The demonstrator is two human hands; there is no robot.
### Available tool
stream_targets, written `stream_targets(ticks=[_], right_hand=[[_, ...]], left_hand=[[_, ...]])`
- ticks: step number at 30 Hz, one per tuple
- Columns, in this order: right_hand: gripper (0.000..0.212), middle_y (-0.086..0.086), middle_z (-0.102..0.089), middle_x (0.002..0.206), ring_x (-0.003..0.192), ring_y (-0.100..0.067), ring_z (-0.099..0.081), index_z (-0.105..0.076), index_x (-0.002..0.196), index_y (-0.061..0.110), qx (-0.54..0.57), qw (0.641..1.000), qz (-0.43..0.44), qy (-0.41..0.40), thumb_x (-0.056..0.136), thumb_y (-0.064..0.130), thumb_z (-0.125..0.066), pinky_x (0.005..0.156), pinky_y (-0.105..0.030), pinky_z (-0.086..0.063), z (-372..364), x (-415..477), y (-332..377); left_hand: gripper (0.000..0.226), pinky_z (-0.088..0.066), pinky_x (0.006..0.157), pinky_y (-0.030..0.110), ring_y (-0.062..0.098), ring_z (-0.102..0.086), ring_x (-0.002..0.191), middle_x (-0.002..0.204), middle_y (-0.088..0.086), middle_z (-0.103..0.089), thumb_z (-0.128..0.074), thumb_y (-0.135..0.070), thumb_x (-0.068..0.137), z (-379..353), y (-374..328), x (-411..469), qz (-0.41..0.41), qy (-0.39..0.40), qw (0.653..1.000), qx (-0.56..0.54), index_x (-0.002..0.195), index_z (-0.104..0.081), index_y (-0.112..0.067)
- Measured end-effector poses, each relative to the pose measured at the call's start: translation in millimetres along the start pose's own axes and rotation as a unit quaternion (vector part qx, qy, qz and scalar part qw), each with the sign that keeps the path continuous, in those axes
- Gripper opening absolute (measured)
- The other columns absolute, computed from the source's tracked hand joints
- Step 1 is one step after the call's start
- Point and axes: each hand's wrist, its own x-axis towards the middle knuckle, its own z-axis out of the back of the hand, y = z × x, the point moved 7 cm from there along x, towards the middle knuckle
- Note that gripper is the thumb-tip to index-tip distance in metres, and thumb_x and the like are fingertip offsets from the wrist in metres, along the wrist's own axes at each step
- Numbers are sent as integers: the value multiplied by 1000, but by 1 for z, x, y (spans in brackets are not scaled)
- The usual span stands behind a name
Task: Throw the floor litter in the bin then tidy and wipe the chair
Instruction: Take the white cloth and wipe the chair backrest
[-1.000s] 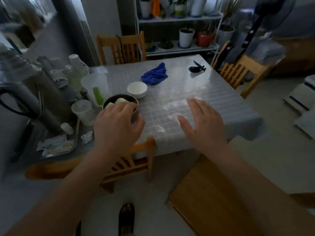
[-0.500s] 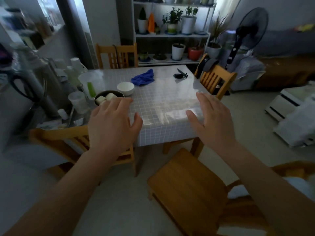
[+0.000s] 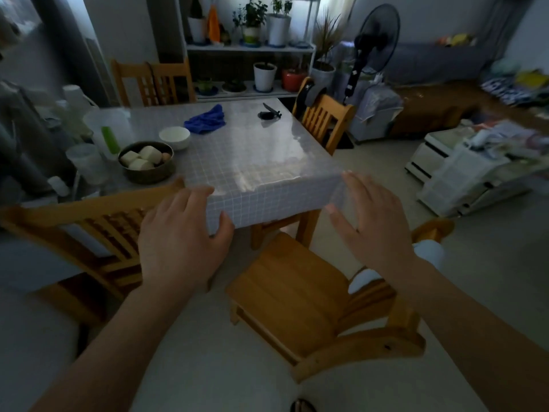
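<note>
A wooden chair (image 3: 297,295) stands pulled out from the table, its bare seat below and between my hands. White crumpled litter (image 3: 367,278) lies on the floor behind its backrest, with another pale piece (image 3: 430,251) further right. A blue cloth (image 3: 206,120) lies on the far part of the table (image 3: 267,156). My left hand (image 3: 181,242) hovers open in front of the table's near corner, fingers spread, holding nothing. My right hand (image 3: 371,221) is also open and empty, held over the chair's right side. No bin is in view.
A second wooden chair (image 3: 89,230) stands at the left, tucked to the table; a third (image 3: 323,120) is at the far right side. A bowl of food (image 3: 147,162), a white bowl (image 3: 174,137), cups and a black tool (image 3: 269,113) sit on the table. White storage drawers (image 3: 463,179) stand to the right.
The view has pulled back and down from the table top; the pulled-out chair and the floor litter have come fully into view. Both hands stay open and empty, now lower, off the table.
</note>
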Motion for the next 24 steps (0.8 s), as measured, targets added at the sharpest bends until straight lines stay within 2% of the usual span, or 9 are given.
stream_targets(ticks=[4,7,16,20,24], right_hand=[[65,-10,-48,143,132,-25,-42,-41,141,11,-16,1000,-6,20,91,53,-36,107,-44,-34,6,-14,-46],[66,-10,-46,145,134,-24,-39,-39,142,11,-23,999,6,35,91,53,-33,108,-40,-29,6,-16,-90],[64,-9,-50,142,134,-21,-40,-42,139,10,7,987,104,120,93,54,-32,110,-33,-25,-25,0,-232],[66,-10,-51,142,134,-23,-41,-44,139,10,21,976,138,170,94,56,-27,110,-35,-27,-48,10,-273],[67,-10,-52,141,133,-23,-43,-45,138,10,10,958,182,219,94,56,-27,107,-38,-32,-74,21,-291]], left_hand=[[39,-49,79,41,30,-64,96,110,12,-69,-58,-34,88,-23,-51,-5,-25,5,1000,0,120,-60,-11],[42,-49,84,42,28,-64,100,113,10,-68,-57,-37,88,-53,-94,0,-27,21,999,5,123,-58,-13],[46,-43,97,37,16,-59,111,122,-1,-64,-50,-46,90,-175,-234,9,2,98,995,26,129,-54,-22],[48,-40,102,34,11,-53,119,131,-8,-58,-45,-51,90,-211,-263,12,45,128,990,25,132,-49,-28],[44,-38,96,28,9,-53,116,128,-11,-58,-44,-52,90,-233,-268,9,89,140,986,12,129,-49,-32]])
